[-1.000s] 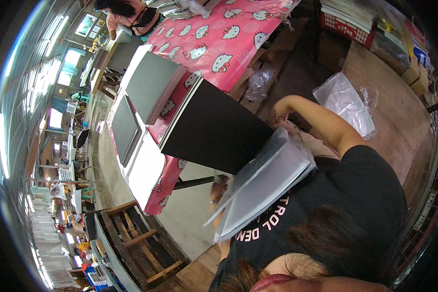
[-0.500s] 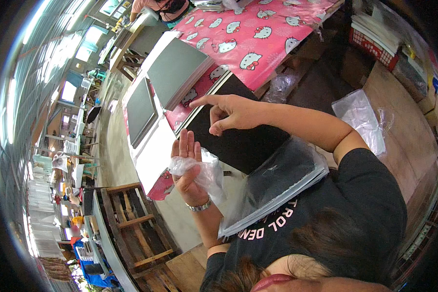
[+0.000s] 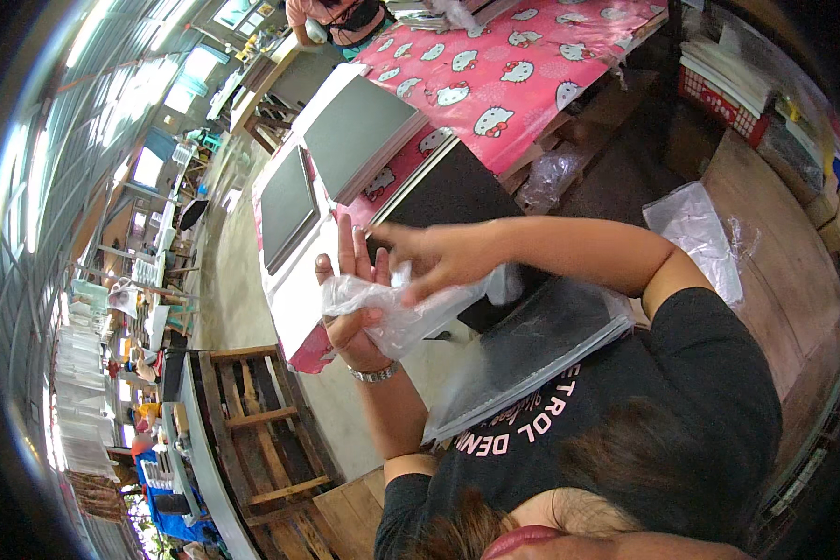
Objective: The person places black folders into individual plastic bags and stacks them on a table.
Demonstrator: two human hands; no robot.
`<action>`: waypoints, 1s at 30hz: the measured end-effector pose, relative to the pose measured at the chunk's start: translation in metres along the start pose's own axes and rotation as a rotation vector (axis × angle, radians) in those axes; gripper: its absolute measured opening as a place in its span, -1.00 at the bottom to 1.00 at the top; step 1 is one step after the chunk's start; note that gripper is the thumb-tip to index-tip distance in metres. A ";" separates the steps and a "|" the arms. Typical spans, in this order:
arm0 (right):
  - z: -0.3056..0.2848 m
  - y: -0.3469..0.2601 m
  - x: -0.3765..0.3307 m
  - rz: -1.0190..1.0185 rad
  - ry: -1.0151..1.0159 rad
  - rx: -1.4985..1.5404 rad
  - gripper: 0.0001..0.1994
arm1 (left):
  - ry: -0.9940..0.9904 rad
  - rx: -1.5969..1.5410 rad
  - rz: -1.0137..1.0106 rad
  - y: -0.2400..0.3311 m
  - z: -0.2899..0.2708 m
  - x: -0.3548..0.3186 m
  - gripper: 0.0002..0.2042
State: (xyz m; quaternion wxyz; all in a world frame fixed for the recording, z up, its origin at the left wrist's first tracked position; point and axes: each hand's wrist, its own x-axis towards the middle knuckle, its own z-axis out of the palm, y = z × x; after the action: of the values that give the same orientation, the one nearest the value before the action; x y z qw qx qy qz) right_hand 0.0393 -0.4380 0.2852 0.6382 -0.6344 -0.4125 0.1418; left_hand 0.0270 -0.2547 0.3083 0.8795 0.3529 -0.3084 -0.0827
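Note:
My left hand (image 3: 353,336), with a metal watch at its wrist, is raised with the fingers upright. Its thumb pins a crumpled clear plastic bag (image 3: 397,322) against the palm. The film stretches rightward from there, under my right hand (image 3: 450,257). Motion smears the right fingers, so their grip cannot be told. Beyond the hands, a stack of black boards (image 3: 453,201) lies at the table edge. Farther off are a thick grey-topped stack (image 3: 359,135) and a thinner dark one (image 3: 289,205). A pile of clear plastic sleeves (image 3: 532,359) rests against my body.
A pink patterned cloth (image 3: 523,56) covers the table. At the lower left stands a wooden pallet (image 3: 261,425). To the right are loose clear plastic (image 3: 689,233) and a red basket (image 3: 719,98) holding papers. Another person (image 3: 336,19) is at the far end.
My right hand has dropped from above the black boards to the plastic beside my left hand. The plastic now spreads out farther to the right. The view has shifted slightly.

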 end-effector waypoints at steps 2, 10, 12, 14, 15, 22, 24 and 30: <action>0.002 0.003 -0.005 -0.011 0.111 -0.165 -0.15 | 0.033 0.064 0.014 0.001 0.004 0.006 -0.23; -0.025 -0.006 -0.011 -0.367 0.434 -0.513 -0.68 | 0.263 0.160 -0.221 -0.016 -0.001 0.009 -0.42; -0.025 -0.004 -0.008 -0.284 0.550 -0.410 -0.77 | 0.296 0.226 -0.249 -0.028 -0.019 0.010 -0.52; -0.029 -0.007 -0.011 -0.175 0.648 -0.282 -0.84 | 0.392 0.256 -0.289 -0.033 -0.015 0.013 -0.54; -0.033 -0.007 -0.012 -0.174 0.654 -0.345 -0.84 | 0.441 0.271 -0.308 -0.036 -0.012 0.015 -0.56; -0.028 0.001 -0.014 -0.219 0.743 -0.431 -0.84 | 0.397 0.631 -0.178 -0.045 -0.010 0.024 -0.80; -0.028 -0.006 -0.018 -0.105 0.689 -0.546 -0.82 | 0.430 0.601 -0.053 -0.048 -0.006 0.024 -0.85; -0.030 0.003 -0.014 -0.250 0.792 -0.436 -0.83 | 0.466 0.679 0.020 -0.049 0.008 0.031 -0.87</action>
State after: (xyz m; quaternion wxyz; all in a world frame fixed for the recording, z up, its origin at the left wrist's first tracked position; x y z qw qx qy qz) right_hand 0.0528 -0.4680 0.2823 0.6103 -0.7044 -0.2309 -0.2792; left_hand 0.0502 -0.3063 0.2947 0.7600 0.6295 -0.1138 0.1144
